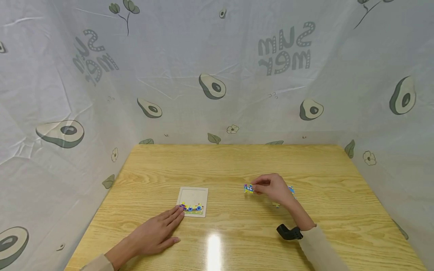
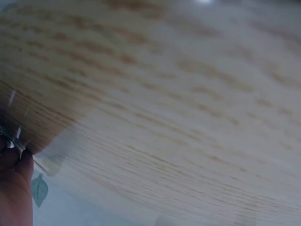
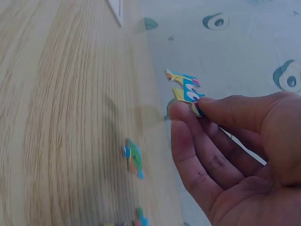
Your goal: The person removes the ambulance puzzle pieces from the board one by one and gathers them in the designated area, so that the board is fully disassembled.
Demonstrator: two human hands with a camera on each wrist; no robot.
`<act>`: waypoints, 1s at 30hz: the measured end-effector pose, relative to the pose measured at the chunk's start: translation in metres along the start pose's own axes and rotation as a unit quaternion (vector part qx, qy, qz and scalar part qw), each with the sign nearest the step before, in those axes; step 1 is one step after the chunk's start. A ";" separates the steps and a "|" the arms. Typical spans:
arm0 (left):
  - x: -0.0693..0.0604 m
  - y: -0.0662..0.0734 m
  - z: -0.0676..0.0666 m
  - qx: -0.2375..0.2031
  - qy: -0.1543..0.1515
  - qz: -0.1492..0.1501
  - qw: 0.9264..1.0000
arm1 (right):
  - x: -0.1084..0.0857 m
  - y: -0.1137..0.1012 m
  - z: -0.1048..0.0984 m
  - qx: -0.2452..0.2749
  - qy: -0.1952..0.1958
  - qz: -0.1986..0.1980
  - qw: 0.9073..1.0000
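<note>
My right hand (image 1: pixel 274 188) pinches a jigsaw puzzle piece (image 1: pixel 249 188) between thumb and fingers, above the table. In the right wrist view the piece (image 3: pixel 189 89) is blue and yellow with cartoon eyes. My left hand (image 1: pixel 157 230) lies with its fingers extended, their tips on the lower left edge of a square puzzle tray (image 1: pixel 192 189). Joined pieces (image 1: pixel 193 208) picturing a colourful train fill the tray's bottom strip; the part above is bare. In the left wrist view only part of the left hand (image 2: pixel 16 181) shows, at the lower left.
Loose puzzle pieces (image 1: pixel 276 205) lie on the wooden table (image 1: pixel 223 165), partly hidden by the right hand; one loose piece (image 3: pixel 133 157) shows in the right wrist view. A black wrist strap (image 1: pixel 289 232) is on the right arm. A printed curtain (image 1: pixel 183 56) surrounds the table.
</note>
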State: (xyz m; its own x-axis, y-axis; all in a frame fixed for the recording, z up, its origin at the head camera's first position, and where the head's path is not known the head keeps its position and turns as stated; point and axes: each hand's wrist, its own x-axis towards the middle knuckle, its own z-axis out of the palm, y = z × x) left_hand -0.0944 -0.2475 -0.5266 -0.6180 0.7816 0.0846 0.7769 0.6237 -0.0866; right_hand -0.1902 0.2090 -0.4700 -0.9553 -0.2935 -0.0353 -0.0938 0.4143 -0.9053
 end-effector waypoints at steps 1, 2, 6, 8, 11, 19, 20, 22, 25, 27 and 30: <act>0.000 0.000 0.000 0.000 -0.001 0.000 1.000 | -0.001 0.003 -0.002 -0.003 -0.001 0.003 1.000; 0.000 0.000 0.000 0.000 -0.001 0.000 1.000 | -0.001 0.005 -0.004 -0.005 -0.001 0.006 1.000; 0.000 0.000 0.000 0.001 0.002 0.001 1.000 | -0.005 0.014 -0.010 -0.017 0.001 0.022 1.000; 0.000 0.001 0.000 0.001 0.003 0.001 1.000 | -0.007 0.018 -0.011 -0.026 0.002 0.032 0.999; 0.000 0.001 0.000 0.000 0.002 0.000 1.000 | -0.010 0.022 -0.012 -0.038 0.003 0.049 0.998; -0.001 0.000 0.001 -0.001 0.001 -0.003 1.000 | -0.011 0.026 -0.011 -0.043 -0.006 0.065 0.997; -0.001 0.000 0.001 0.000 0.002 -0.002 1.000 | -0.010 0.026 -0.011 -0.045 -0.008 0.062 0.997; -0.001 0.000 0.001 0.002 0.003 -0.002 1.000 | -0.009 0.026 -0.010 -0.045 -0.007 0.061 0.997; -0.001 0.000 0.001 0.003 0.003 -0.003 1.000 | -0.009 0.026 -0.007 -0.049 -0.011 0.054 0.997; -0.001 0.000 0.002 0.002 0.002 -0.004 1.000 | -0.009 0.025 -0.006 -0.055 -0.013 0.051 0.997; -0.001 0.001 0.002 0.001 0.000 -0.005 1.000 | -0.009 0.023 -0.004 -0.069 -0.015 0.049 0.996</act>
State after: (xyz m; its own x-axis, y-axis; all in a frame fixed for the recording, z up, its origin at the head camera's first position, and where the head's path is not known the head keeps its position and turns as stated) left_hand -0.0933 -0.2481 -0.5283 -0.6256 0.7753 0.0863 0.7705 0.6314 -0.0875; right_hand -0.1847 0.2246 -0.4889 -0.9534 -0.2700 -0.1347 -0.0400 0.5555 -0.8306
